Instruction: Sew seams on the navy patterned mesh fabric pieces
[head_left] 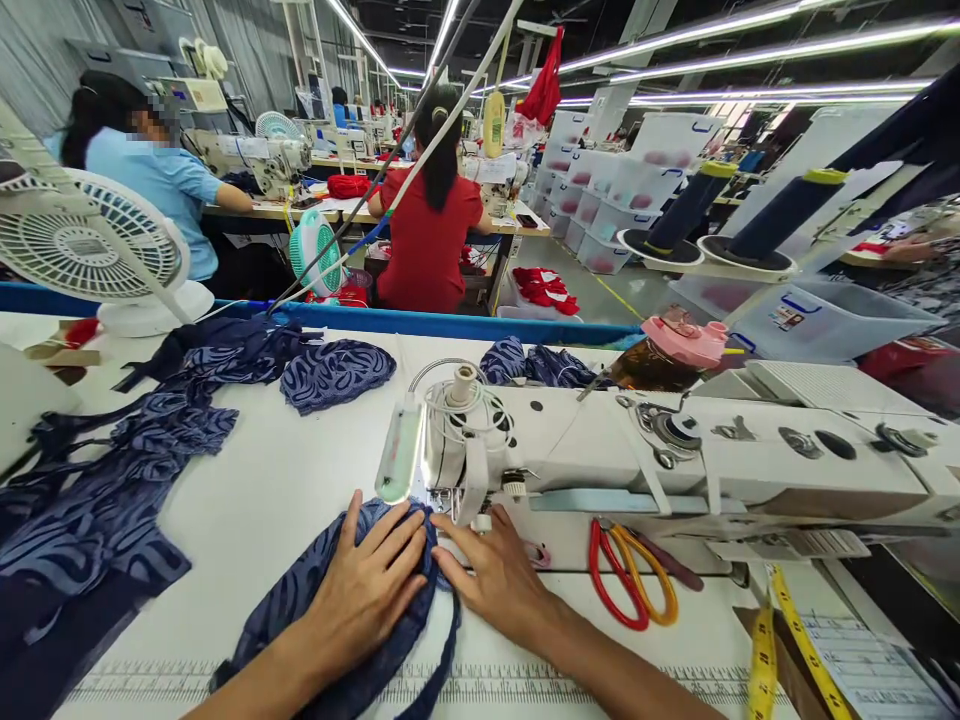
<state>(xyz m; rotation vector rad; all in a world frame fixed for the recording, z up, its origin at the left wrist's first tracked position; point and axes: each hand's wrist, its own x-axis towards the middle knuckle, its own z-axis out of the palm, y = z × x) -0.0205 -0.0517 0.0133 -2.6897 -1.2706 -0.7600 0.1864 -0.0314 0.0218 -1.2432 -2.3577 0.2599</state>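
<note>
A navy garment piece (289, 590) with a wavy lighter-blue pattern lies under the needle area of a white sewing machine (577, 440). My left hand (371, 580) rests flat over it, fingers spread and pointing toward the presser foot. At the cloth's right edge, close beside the foot, is my right hand (495, 570); its thumb and index finger are stretched out and apart, touching the edge. A narrow navy strip (442, 650) hangs from the piece toward me. The needle tip is hidden by the machine head and fingers.
Patterned navy garments (112, 490) are heaped on the left. Scissors with red and orange handles (634, 575) and a yellow tape measure (761, 650) lie right. Behind the machine stand a pink-lidded bottle (667, 350) and thread cones (780, 220). Two people sit ahead; a fan (90, 240) stands left.
</note>
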